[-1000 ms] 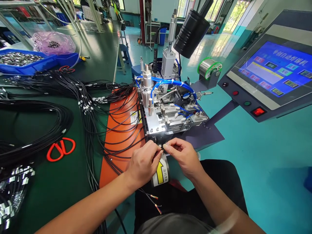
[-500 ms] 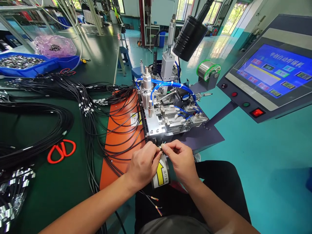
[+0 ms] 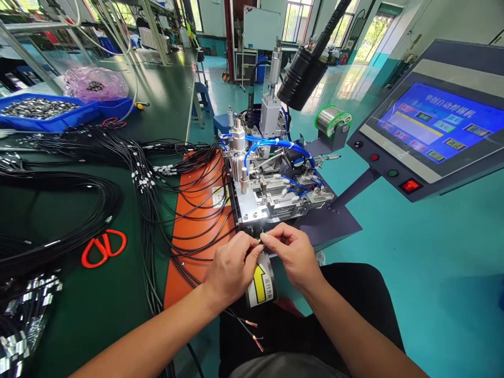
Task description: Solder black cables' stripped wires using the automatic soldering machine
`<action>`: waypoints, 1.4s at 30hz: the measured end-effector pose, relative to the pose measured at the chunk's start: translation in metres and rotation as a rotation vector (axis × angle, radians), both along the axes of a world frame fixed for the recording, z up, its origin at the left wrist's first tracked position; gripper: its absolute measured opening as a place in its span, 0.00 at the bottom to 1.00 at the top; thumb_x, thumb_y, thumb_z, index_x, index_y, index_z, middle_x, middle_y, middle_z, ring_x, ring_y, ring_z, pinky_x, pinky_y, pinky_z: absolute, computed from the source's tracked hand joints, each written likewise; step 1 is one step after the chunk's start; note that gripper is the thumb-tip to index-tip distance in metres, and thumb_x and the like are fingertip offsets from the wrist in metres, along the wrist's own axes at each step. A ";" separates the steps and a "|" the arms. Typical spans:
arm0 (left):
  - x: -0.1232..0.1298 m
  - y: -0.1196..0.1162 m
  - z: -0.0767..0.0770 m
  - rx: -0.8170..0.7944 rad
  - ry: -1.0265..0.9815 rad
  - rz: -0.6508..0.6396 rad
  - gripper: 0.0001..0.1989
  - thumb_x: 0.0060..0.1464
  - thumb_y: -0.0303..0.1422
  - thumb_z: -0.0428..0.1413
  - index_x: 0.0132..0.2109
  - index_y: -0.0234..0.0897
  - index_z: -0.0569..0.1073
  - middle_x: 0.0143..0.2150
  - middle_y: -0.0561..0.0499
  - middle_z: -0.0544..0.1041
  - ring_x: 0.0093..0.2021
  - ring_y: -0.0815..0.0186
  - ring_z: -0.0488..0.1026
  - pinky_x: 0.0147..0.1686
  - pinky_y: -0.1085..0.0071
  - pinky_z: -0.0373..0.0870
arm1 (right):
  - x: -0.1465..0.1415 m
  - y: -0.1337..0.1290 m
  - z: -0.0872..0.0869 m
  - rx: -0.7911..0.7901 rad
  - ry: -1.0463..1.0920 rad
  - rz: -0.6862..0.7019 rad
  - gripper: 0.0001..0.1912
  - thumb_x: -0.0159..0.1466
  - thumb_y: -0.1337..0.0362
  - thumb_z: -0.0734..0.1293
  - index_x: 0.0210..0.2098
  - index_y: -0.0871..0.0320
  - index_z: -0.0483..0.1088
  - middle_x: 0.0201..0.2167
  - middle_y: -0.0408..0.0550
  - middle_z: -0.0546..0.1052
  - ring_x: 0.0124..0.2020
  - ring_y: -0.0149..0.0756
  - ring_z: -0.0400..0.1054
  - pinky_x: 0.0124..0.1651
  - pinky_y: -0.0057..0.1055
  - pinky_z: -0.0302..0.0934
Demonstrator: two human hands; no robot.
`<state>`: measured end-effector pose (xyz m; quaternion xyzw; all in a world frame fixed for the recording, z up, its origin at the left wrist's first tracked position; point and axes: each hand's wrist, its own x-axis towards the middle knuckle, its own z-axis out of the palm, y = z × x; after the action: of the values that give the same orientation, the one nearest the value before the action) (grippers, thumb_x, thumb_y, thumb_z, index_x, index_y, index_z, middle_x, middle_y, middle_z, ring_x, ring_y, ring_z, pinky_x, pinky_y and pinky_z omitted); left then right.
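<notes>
In front of the soldering machine, my left hand is closed in a pinch on the end of a thin black cable. My right hand meets it fingertip to fingertip, thumb and forefinger pinched on the same tiny cable end, mostly hidden by the fingers. Just below them is a round housing with a yellow arrow label. Under my left forearm hang two cable ends with stripped coloured wires. More black cables run across the orange mat to my left.
Red-handled scissors lie on the green bench beside coiled cables. A blue tray of small metal parts stands at the back left. To the right are a solder spool and a tilted touchscreen panel. A black lamp hangs above.
The view has shifted slightly, so the bench and machine sit a little lower. Both hands keep their pinch at the same place, with the fingertips barely moved.
</notes>
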<state>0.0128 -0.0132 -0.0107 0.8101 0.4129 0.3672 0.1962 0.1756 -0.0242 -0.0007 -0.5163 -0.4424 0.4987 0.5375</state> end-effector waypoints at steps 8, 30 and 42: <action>-0.001 -0.002 0.000 -0.007 0.070 -0.038 0.04 0.62 0.31 0.52 0.40 0.37 0.71 0.32 0.51 0.72 0.32 0.67 0.69 0.33 0.71 0.66 | -0.029 -0.005 -0.015 0.000 0.290 -0.196 0.08 0.57 0.61 0.74 0.27 0.58 0.74 0.25 0.41 0.73 0.28 0.30 0.64 0.33 0.29 0.60; -0.017 -0.002 0.009 0.111 0.177 -0.028 0.07 0.63 0.29 0.51 0.41 0.35 0.74 0.28 0.52 0.66 0.28 0.69 0.64 0.28 0.73 0.62 | 0.024 -0.004 -0.002 -0.137 -0.079 0.141 0.15 0.64 0.51 0.67 0.35 0.57 0.73 0.26 0.42 0.72 0.25 0.31 0.62 0.29 0.29 0.56; -0.011 0.002 0.006 0.118 0.175 -0.007 0.10 0.63 0.30 0.49 0.39 0.36 0.75 0.28 0.51 0.69 0.28 0.69 0.67 0.29 0.73 0.64 | 0.020 0.004 -0.002 -0.119 -0.235 0.174 0.17 0.64 0.49 0.65 0.33 0.57 0.73 0.23 0.42 0.71 0.25 0.32 0.62 0.29 0.29 0.57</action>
<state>0.0020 -0.0111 -0.0050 0.8507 0.4033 0.3179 0.1125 0.1961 -0.0203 -0.0029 -0.5620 -0.5149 0.5048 0.4052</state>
